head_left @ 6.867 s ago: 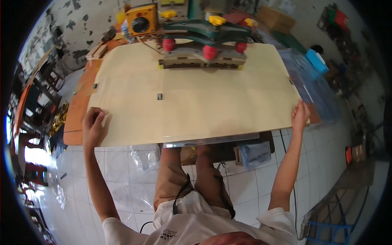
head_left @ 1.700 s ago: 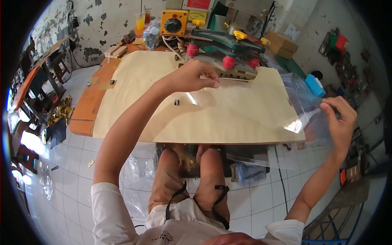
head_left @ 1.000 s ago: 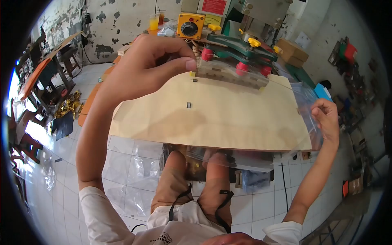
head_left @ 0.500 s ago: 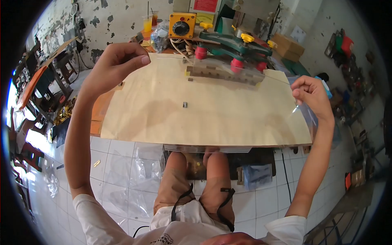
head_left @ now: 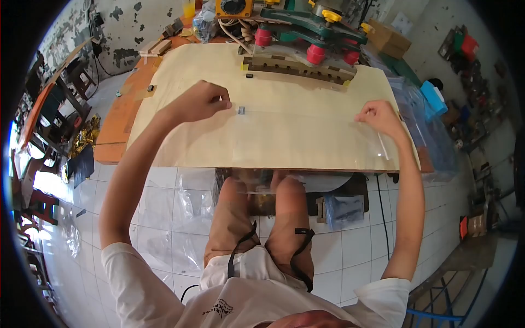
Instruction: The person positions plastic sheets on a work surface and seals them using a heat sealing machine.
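A clear plastic sheet [head_left: 301, 139] is stretched between my two hands over a cream board [head_left: 186, 147] on the table; its lower part hangs past the front edge. My left hand [head_left: 201, 101] is closed, pinching the sheet's upper left corner beside a small dark block [head_left: 241, 110] on the board. At the right, my right hand [head_left: 381, 116] is closed, pinching the upper right corner. Behind the sheet stands a press with a green arm [head_left: 311, 33] and red knobs [head_left: 315, 54] above a metal bar [head_left: 295, 68].
Another small dark block [head_left: 249, 76] lies before the bar. An orange control box [head_left: 234, 7] with a dial stands at the back. Clear plastic [head_left: 410, 115] lies along the table's right side, near a cardboard box [head_left: 388, 39]. More plastic [head_left: 186, 218] lies on the tiled floor.
Both hands have come down and inward over the board, bringing the plastic sheet with them. The left hand has moved right, to the small dark block. The view has tilted downward.
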The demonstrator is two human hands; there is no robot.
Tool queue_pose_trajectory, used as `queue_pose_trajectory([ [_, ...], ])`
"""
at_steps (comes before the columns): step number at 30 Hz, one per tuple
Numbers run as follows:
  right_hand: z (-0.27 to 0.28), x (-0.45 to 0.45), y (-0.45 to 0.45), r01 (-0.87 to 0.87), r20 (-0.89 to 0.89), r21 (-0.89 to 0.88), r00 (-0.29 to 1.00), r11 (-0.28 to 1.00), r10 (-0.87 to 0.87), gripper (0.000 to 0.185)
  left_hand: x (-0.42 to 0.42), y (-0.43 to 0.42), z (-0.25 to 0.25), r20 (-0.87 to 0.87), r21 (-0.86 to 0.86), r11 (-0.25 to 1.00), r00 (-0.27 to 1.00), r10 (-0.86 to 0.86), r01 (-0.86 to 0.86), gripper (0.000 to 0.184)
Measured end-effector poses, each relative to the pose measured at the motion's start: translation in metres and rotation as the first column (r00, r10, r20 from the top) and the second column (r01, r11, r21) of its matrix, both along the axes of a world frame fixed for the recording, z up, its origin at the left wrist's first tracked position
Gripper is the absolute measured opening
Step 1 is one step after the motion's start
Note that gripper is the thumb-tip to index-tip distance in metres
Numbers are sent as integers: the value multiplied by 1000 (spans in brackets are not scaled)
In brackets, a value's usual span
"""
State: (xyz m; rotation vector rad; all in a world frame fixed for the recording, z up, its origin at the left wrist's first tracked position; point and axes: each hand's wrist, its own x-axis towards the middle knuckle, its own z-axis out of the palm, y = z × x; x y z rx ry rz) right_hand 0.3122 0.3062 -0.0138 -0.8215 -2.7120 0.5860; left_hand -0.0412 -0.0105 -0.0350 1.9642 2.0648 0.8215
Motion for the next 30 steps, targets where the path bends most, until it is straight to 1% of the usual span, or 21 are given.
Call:
queue_pose_trajectory([
  [1,-10,-1,-2,31,21,66,999,997,-32,17,-3,3,-11,-47,47,998,998,-46,48,18],
  [2,-15,-1,-10,35,29,133,999,991,-39,26,-1,3,-16,-85,38,998,995,-48,51,17],
  [6,-33,-1,-28,52,59,112,996,992,-59,25,9,-7,-30,-20,-57,997,999,48,-49,13],
  [7,-38,-1,-27,-73,-104,374,987,925,120,24,12,-9,-36,-93,100,994,994,52,-42,12],
  [8,-39,-1,-26,-131,-211,628,920,767,330,23,13,-9,-39,-167,262,965,984,68,-22,12],
  [9,-36,0,-23,-129,-212,632,919,764,331,23,11,-8,-39,-169,266,964,983,69,-22,12],
  [11,-31,8,-33,-167,-70,609,963,775,262,22,17,-14,-34,-406,443,890,909,96,104,13],
  [12,-32,11,-35,-167,-67,604,964,779,259,22,19,-16,-33,-402,439,893,911,91,105,13],
  [14,-32,14,-39,-168,55,312,986,935,158,17,21,-20,-32,-145,120,993,989,16,2,14],
  [15,-27,19,-43,-167,60,306,986,937,156,17,19,-23,-31,-140,114,993,990,12,4,14],
  [17,-4,26,-60,-21,291,3,957,1000,19,38,14,-30,-22,-221,-76,996,973,-71,56,25],
  [18,-4,34,-64,-17,295,0,955,1000,16,38,16,-36,-14,-217,-78,995,973,-75,60,25],
  [20,-6,52,-68,-192,258,91,952,977,164,65,28,-55,5,-280,-194,978,951,-130,77,49],
  [21,-6,56,-66,-187,260,88,953,978,158,65,31,-62,8,-277,-196,977,951,-136,83,49],
  [23,-6,63,-61,-281,292,24,920,959,262,86,34,-73,10,-333,-237,969,930,-152,74,65],
  [24,-6,65,-58,-281,292,23,920,960,262,86,33,-73,9,-280,-291,954,948,-154,69,66],
  [25,-6,65,-56,-307,286,8,913,952,292,84,30,-74,9,-281,-292,954,948,-153,67,66],
  [27,-8,66,-52,-338,274,-4,905,941,326,82,22,-75,7,-80,-301,946,985,-154,123,59],
  [28,-9,66,-51,-346,223,-37,911,937,346,72,16,-75,4,-84,-301,946,985,-150,119,59],
  [29,-9,65,-50,-355,173,-70,916,932,362,63,10,-75,1,-74,-288,947,982,-172,144,53],
  [30,-6,64,-52,-358,173,-67,915,931,364,63,7,-75,0,-64,-273,947,979,-194,170,48],
])
